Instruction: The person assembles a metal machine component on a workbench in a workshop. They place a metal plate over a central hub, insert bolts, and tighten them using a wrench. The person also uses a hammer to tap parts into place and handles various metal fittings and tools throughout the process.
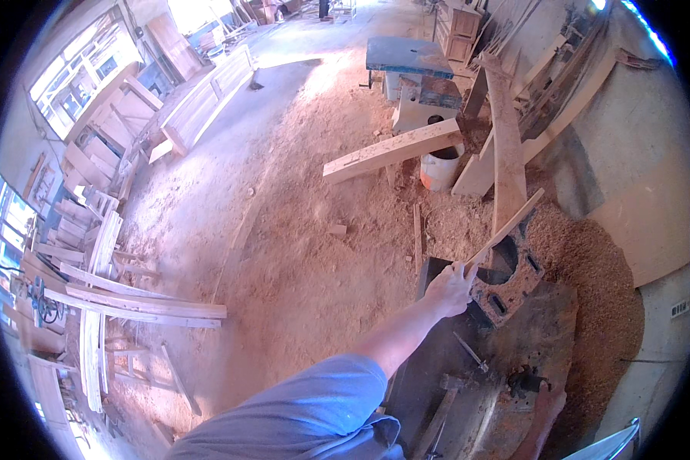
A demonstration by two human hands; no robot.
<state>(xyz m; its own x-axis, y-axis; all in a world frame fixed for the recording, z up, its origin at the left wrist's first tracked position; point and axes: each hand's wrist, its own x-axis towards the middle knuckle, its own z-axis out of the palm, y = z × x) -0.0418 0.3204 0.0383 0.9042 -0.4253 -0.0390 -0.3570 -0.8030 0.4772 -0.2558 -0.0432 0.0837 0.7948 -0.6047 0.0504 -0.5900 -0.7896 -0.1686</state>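
My left hand (451,291) is closed round the near end of a thin wooden stick (507,231), which slants up and away to the right. Just beside that hand is a sawdust-covered metal machine part (514,287) with slots and a curved opening. At the lower right, my right hand (550,402) has its fingers at a dark metal part (526,381) and seems to grip it; its exact kind is unclear. Between my hands, a hammer (451,383) and a thin metal rod-like tool (470,351) lie on the dark machine table (544,322).
Sawdust heaps (602,284) lie against the right wall. Ahead stand a white bucket (441,170), a thick wooden beam (391,149), a long curved board (506,138) and a blue-topped machine (409,57). Stacked timber (146,307) and a wooden frame (207,100) are at the left.
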